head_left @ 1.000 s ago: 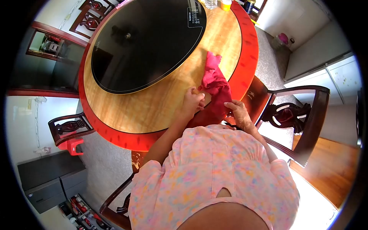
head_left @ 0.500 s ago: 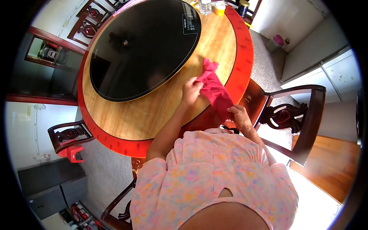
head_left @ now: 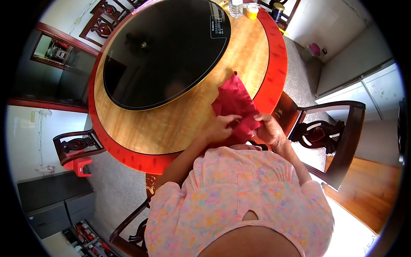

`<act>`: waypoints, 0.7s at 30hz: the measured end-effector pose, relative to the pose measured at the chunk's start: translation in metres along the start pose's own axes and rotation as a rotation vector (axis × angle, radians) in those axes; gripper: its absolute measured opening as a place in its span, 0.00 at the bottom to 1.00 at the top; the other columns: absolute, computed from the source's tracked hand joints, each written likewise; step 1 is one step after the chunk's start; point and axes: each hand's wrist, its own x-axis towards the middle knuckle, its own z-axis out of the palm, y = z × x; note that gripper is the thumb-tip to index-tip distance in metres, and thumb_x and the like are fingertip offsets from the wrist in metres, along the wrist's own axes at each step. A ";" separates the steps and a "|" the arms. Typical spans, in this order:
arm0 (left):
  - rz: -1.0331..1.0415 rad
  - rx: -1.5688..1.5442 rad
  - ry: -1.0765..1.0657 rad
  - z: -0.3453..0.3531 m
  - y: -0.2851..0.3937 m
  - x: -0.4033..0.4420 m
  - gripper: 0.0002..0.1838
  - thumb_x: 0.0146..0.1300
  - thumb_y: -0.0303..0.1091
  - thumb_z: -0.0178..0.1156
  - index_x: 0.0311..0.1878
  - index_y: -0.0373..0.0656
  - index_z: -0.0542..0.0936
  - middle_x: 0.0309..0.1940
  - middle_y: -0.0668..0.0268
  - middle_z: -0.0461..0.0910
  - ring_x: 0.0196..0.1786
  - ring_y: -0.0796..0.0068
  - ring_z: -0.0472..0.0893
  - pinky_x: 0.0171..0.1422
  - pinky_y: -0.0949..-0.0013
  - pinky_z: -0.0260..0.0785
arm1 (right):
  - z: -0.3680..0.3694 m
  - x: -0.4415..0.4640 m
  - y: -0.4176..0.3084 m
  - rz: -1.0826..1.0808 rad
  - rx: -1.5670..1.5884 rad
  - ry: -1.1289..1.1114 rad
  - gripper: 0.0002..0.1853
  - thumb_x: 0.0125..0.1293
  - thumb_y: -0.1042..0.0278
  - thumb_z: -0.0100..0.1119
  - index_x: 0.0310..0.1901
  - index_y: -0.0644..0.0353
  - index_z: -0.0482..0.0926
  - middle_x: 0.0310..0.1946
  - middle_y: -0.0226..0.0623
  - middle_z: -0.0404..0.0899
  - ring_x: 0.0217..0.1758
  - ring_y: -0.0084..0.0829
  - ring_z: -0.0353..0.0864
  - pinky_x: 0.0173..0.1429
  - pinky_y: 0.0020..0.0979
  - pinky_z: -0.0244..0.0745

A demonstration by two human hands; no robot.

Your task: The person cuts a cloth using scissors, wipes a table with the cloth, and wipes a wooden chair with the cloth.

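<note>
A crimson cloth (head_left: pixel 236 97) lies partly on the near right side of the round table, its far corner pointing away from me and its near part bunched at the table's edge. My left hand (head_left: pixel 222 128) is closed at the cloth's near left side, fingers bent against the fabric. Gripping the near right part between thumb and fingers is my right hand (head_left: pixel 269 129). The two hands are a short way apart, just in front of my body. Part of the cloth below the hands is hard to make out.
The wooden table (head_left: pixel 141 132) has a red rim and carries a large black glass turntable (head_left: pixel 167 55). At its far side stand a clear bottle (head_left: pixel 235 8) and a yellow-and-white cup (head_left: pixel 252 12). Carved chairs (head_left: pixel 329 128) surround it. A red stool (head_left: pixel 79 165) is at the left.
My left hand has come back toward my body, closer to my right hand. The cloth, twisted and stretched between the hands before, now spreads wider over the table.
</note>
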 end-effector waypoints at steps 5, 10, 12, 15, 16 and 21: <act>-0.386 -0.480 0.498 -0.021 -0.031 0.012 0.17 0.48 0.21 0.48 0.44 0.35 0.74 0.32 0.58 0.78 0.32 0.68 0.78 0.39 0.70 0.70 | 0.033 0.027 -0.022 -0.271 0.123 -0.095 0.12 0.59 0.64 0.50 0.41 0.63 0.73 0.37 0.39 0.78 0.38 0.31 0.76 0.44 0.33 0.73; -0.087 0.129 0.650 -0.029 -0.040 0.024 0.11 0.52 0.23 0.52 0.41 0.35 0.75 0.32 0.60 0.76 0.30 0.73 0.76 0.33 0.72 0.69 | -0.029 0.050 -0.026 -0.452 -0.433 0.392 0.13 0.53 0.68 0.54 0.39 0.65 0.74 0.36 0.44 0.77 0.34 0.33 0.77 0.37 0.31 0.72; -0.035 0.196 0.596 -0.022 -0.022 0.036 0.11 0.50 0.25 0.53 0.39 0.36 0.75 0.30 0.57 0.76 0.32 0.65 0.76 0.38 0.67 0.68 | -0.079 0.079 -0.029 -0.735 -0.870 0.726 0.13 0.50 0.69 0.53 0.37 0.67 0.73 0.35 0.49 0.76 0.37 0.38 0.76 0.39 0.36 0.70; 0.079 0.406 0.439 -0.002 -0.019 0.059 0.19 0.49 0.36 0.58 0.45 0.40 0.73 0.41 0.54 0.72 0.46 0.53 0.70 0.52 0.54 0.62 | -0.093 0.090 -0.042 -1.079 -1.305 1.186 0.19 0.49 0.65 0.53 0.42 0.66 0.69 0.40 0.49 0.72 0.48 0.47 0.68 0.54 0.44 0.62; 0.073 0.493 0.420 0.006 -0.019 0.065 0.23 0.48 0.40 0.59 0.49 0.42 0.72 0.47 0.53 0.69 0.50 0.52 0.68 0.53 0.53 0.60 | -0.090 0.093 -0.046 -1.070 -1.305 1.190 0.19 0.49 0.65 0.53 0.42 0.66 0.69 0.40 0.49 0.72 0.48 0.47 0.68 0.54 0.44 0.62; -0.132 0.796 0.162 0.022 -0.016 0.072 0.30 0.45 0.49 0.60 0.54 0.50 0.71 0.55 0.57 0.62 0.52 0.54 0.64 0.53 0.52 0.60 | -0.097 0.122 -0.062 -0.846 -1.346 1.367 0.29 0.49 0.55 0.57 0.50 0.64 0.64 0.55 0.51 0.59 0.56 0.51 0.60 0.58 0.46 0.59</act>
